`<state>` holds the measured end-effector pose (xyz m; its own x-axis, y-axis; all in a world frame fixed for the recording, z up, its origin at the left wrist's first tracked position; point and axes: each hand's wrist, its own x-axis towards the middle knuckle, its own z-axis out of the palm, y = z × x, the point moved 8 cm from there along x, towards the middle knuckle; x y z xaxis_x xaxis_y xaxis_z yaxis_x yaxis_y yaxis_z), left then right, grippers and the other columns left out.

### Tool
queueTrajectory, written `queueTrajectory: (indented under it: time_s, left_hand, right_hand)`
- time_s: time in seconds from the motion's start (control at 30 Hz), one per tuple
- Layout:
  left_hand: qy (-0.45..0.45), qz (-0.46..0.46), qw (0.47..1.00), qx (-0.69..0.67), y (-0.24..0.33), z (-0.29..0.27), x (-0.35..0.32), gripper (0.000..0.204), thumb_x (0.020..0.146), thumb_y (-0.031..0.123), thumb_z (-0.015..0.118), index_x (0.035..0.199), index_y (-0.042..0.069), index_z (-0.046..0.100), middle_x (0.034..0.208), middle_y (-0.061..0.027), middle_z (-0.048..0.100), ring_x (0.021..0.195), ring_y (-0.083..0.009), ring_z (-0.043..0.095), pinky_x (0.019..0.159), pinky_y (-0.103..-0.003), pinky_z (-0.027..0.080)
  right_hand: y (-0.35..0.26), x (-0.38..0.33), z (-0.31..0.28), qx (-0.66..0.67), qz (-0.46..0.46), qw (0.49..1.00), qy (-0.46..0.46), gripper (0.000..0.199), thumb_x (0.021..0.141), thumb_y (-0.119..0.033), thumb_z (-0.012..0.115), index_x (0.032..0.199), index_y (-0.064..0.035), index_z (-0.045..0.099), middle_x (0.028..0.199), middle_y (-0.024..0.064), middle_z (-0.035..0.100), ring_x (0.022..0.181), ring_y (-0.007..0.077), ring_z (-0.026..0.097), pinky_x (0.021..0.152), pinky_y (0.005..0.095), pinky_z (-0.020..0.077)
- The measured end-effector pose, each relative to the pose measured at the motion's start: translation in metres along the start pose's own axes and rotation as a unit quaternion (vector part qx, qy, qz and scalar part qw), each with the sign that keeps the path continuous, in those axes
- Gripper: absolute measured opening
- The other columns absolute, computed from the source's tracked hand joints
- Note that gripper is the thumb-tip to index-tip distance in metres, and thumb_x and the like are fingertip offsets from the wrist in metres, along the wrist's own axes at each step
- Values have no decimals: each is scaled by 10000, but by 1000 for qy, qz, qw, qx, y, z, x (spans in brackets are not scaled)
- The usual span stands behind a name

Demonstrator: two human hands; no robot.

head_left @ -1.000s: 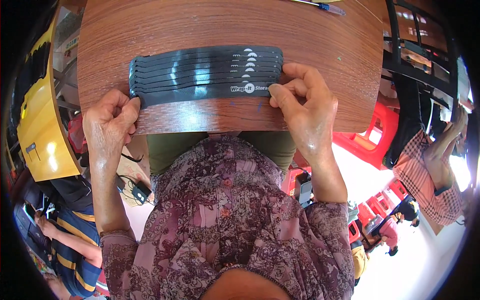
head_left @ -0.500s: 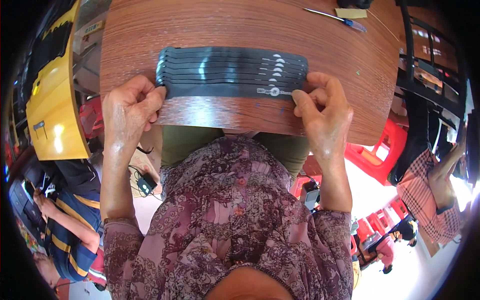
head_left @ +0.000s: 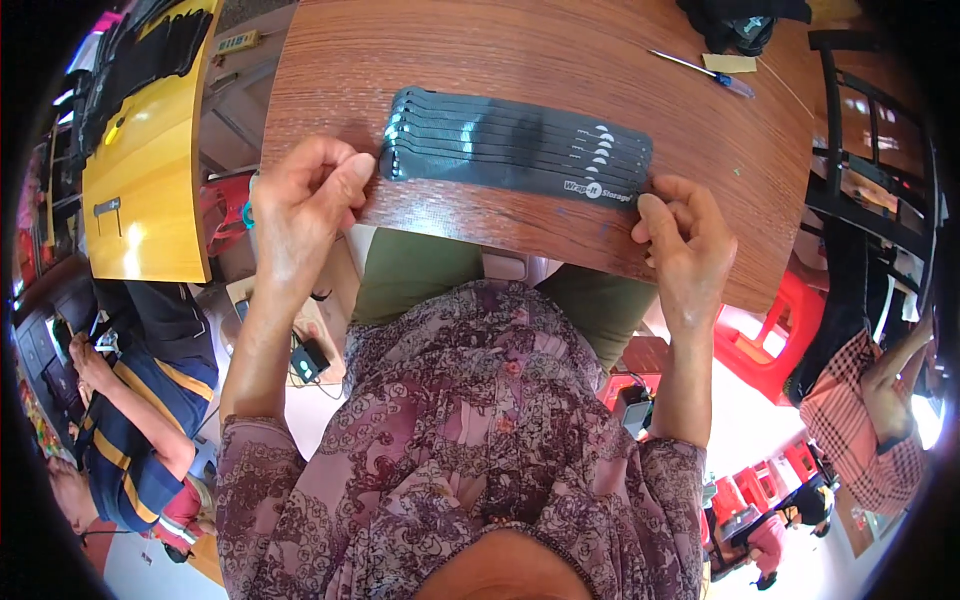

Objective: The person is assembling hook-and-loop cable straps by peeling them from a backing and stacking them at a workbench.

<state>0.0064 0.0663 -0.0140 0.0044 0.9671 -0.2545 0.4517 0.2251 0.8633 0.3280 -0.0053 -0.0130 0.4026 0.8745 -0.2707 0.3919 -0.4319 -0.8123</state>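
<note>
A stack of flat black straps (head_left: pixel 500 145) with white printing at one end lies on the wooden table in front of me, fanned in overlapping layers and slanting down to the right. At its right end, my right hand (head_left: pixel 690 240) pinches the near corner between thumb and curled fingers. My left hand (head_left: pixel 310 200) is beside the rounded left end, thumb pressed against bent fingers. A narrow gap shows between that thumb and the straps, and nothing is visible in the pinch.
On the brown table (head_left: pixel 450 50), a screwdriver (head_left: pixel 700 70) lies at the far right near a tan strip (head_left: pixel 730 64) and a black bundle (head_left: pixel 745 28). A yellow table (head_left: pixel 150 190) stands left, a red stool (head_left: pixel 775 330) right. Other people sit on both sides.
My view has shifted, so table and straps appear farther right. The strap stack now slants down to the right. My left hand has come off its left end; my right hand stays at the other.
</note>
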Motion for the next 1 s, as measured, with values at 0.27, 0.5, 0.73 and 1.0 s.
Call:
queueTrajectory:
  time_s: [0.27, 0.5, 0.73, 1.0]
  left_hand:
    - [16, 398, 804, 442, 55, 49, -44, 754, 850, 563, 492, 1316, -30, 463, 1392, -228, 421, 1314, -374, 380, 1053, -492, 292]
    - [-102, 402, 799, 436, 30, 81, -29, 963, 790, 698, 363, 1436, -9, 258, 1502, -224, 219, 1405, -367, 189, 1114, -528, 157]
    - [-91, 429, 794, 420, 33, 81, -33, 1009, 728, 636, 516, 1445, -11, 225, 1508, -232, 193, 1407, -379, 173, 1121, -517, 165]
    - [-94, 427, 783, 442, 35, 85, -37, 1015, 700, 540, 615, 1431, -46, 225, 1503, -250, 188, 1403, -397, 172, 1118, -528, 170]
  right_hand:
    - [-62, -43, 23, -276, -399, 871, 76, 661, 763, -305, 708, 1286, 32, 485, 1249, 200, 543, 1154, 360, 506, 921, 448, 399]
    - [-48, -43, 95, -330, -437, 833, -79, 904, 736, -515, 599, 1369, 72, 330, 1474, 232, 275, 1389, 378, 225, 1118, 502, 168]
    - [-7, -29, 25, -399, -352, 847, -6, 949, 725, -527, 616, 1375, 89, 300, 1473, 253, 258, 1392, 387, 208, 1120, 516, 151]
    - [-50, -52, 58, -312, -421, 851, -11, 884, 726, -514, 604, 1333, 86, 375, 1459, 243, 296, 1384, 379, 234, 1112, 536, 149]
